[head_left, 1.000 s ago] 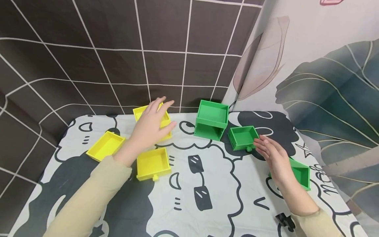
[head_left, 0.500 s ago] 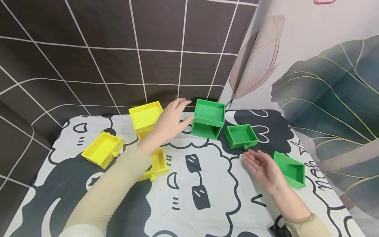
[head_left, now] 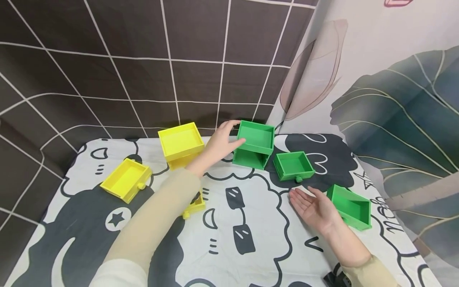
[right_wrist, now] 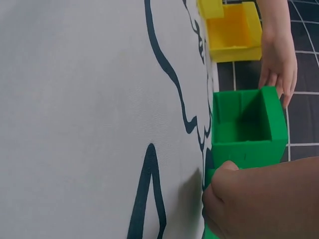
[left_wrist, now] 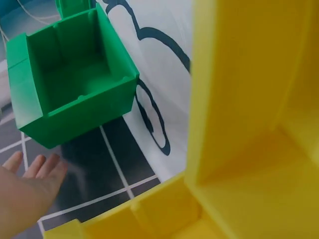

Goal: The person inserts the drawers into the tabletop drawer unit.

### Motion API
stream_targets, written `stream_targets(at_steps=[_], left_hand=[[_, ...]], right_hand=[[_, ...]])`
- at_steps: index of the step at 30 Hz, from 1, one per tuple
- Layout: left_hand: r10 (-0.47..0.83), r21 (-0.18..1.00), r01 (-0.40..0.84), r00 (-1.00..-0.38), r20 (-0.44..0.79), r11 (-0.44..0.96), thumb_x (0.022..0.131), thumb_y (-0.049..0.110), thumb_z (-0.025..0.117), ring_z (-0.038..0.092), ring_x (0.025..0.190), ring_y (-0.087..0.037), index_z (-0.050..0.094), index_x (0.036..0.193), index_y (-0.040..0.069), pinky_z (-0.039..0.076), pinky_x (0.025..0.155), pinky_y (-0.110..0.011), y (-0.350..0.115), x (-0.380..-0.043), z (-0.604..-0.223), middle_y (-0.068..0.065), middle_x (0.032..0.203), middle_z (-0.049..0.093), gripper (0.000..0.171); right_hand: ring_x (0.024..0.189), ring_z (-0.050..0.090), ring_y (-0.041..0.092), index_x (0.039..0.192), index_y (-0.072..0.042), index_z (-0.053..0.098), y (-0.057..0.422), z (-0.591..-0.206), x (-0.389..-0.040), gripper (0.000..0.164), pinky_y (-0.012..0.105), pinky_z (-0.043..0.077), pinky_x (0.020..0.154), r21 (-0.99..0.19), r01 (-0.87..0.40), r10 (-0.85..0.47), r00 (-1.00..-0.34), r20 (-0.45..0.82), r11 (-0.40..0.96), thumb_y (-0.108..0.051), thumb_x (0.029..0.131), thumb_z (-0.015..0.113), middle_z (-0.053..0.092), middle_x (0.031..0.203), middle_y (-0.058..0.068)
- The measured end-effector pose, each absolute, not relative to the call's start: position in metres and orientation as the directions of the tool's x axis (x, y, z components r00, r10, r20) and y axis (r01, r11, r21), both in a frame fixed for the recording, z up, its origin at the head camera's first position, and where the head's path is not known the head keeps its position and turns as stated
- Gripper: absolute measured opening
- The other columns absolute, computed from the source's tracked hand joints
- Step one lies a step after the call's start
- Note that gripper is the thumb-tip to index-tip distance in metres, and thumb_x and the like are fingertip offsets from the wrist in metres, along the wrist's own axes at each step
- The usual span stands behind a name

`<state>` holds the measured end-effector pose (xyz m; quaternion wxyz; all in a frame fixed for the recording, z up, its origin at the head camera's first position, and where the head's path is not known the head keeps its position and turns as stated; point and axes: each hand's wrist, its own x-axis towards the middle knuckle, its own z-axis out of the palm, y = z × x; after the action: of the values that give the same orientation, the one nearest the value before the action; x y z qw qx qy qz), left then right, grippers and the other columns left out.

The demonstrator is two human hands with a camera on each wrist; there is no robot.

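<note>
In the head view my left hand (head_left: 222, 141) reaches out, fingers extended, to the left side of a green cabinet (head_left: 256, 137) with an open lower compartment. The left wrist view shows that hand's fingers (left_wrist: 47, 167) at the end of the green cabinet (left_wrist: 89, 114). My right hand (head_left: 315, 209) is held palm up with relaxed fingers and holds nothing. A small green drawer (head_left: 294, 165) with a round knob lies just beyond it. Another green drawer (head_left: 349, 207) lies to its right, partly overlapped by the hand.
A yellow cabinet (head_left: 181, 141) stands at the back left. One yellow drawer (head_left: 127, 179) lies left of my arm; a second yellow drawer (head_left: 195, 205) is mostly hidden under my sleeve. A small black object (head_left: 337, 279) lies by the right cuff. A dark gridded cloth (head_left: 143, 79) hangs behind.
My left hand has moved right, from over the yellow cabinet to the green cabinet's side. My right hand has drawn back from the small green drawer and turned palm up.
</note>
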<state>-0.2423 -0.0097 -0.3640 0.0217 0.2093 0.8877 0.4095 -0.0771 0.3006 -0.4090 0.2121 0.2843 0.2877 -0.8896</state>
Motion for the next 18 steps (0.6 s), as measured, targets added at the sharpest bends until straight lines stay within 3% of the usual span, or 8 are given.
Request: stream_targets(at_steps=[10, 18], left_hand=[[0.341, 0.883, 0.216, -0.938, 0.068, 0.417, 0.102, 0.017, 0.073, 0.047, 0.152, -0.035, 0.035, 0.164, 0.006, 0.043, 0.127, -0.044, -0.005, -0.258, -0.375, -0.017, 0.167, 0.043, 0.073], [0.332, 0.971, 0.059, -0.943, -0.022, 0.233, 0.099, 0.009, 0.075, 0.043, 0.155, -0.034, 0.035, 0.163, 0.002, 0.038, 0.131, -0.041, -0.006, -0.268, -0.38, -0.017, 0.168, 0.043, 0.076]], right_hand=[[0.108, 0.075, 0.023, 0.12, 0.001, 0.054, 0.307, -0.414, -0.087, 0.037, 0.023, 0.034, 0.13, -0.363, 0.535, -0.222, -0.744, -0.631, -0.763, -0.029, 0.117, 0.033, 0.075, 0.112, 0.017], [0.107, 0.077, 0.024, 0.119, 0.001, 0.055, 0.311, -0.415, -0.095, 0.034, 0.023, 0.038, 0.128, -0.334, 0.51, -0.202, -0.736, -0.647, -0.793, -0.027, 0.117, 0.036, 0.077, 0.109, 0.018]])
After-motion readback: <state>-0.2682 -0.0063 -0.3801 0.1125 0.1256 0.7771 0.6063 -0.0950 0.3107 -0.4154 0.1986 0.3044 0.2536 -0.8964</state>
